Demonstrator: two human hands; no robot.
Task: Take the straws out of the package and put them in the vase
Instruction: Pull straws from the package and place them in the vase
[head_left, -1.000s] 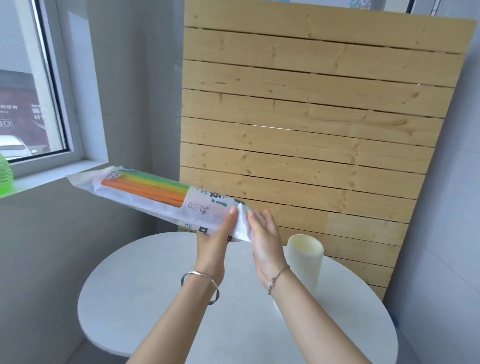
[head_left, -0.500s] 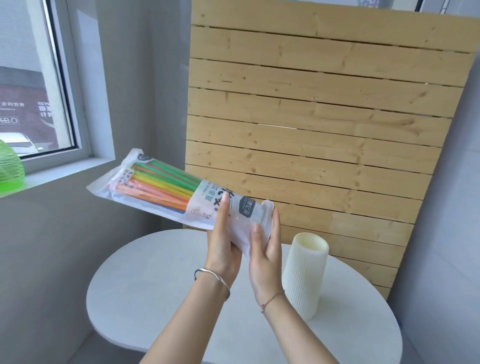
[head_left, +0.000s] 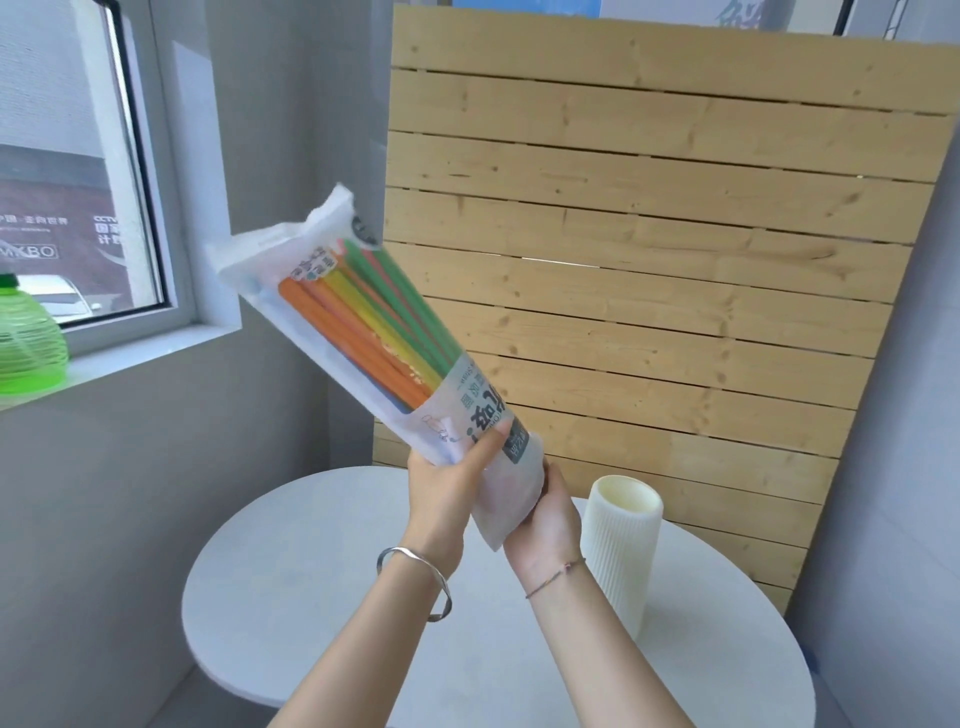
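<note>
A round white worktop (head_left: 322, 597) stands before a slatted wooden panel (head_left: 649, 260) that leans on the wall; at the left a window (head_left: 62, 182); a green bottle (head_left: 26, 343) rests on its sill (head_left: 150, 345).

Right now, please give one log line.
left hand: holds package | right hand: holds package | straws: in package | vase: upright on table

Grey walls (head_left: 130, 493), window (head_left: 62, 156), slatted wood panel (head_left: 675, 260), possibly stone table (head_left: 311, 597)

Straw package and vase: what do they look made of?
The frosted white straw package looks like thin matte plastic film: it crinkles and the coloured straws show through. The cream ribbed cylindrical vase looks matte, possibly ceramic or plastic: fine vertical ridges, no gloss.
</note>
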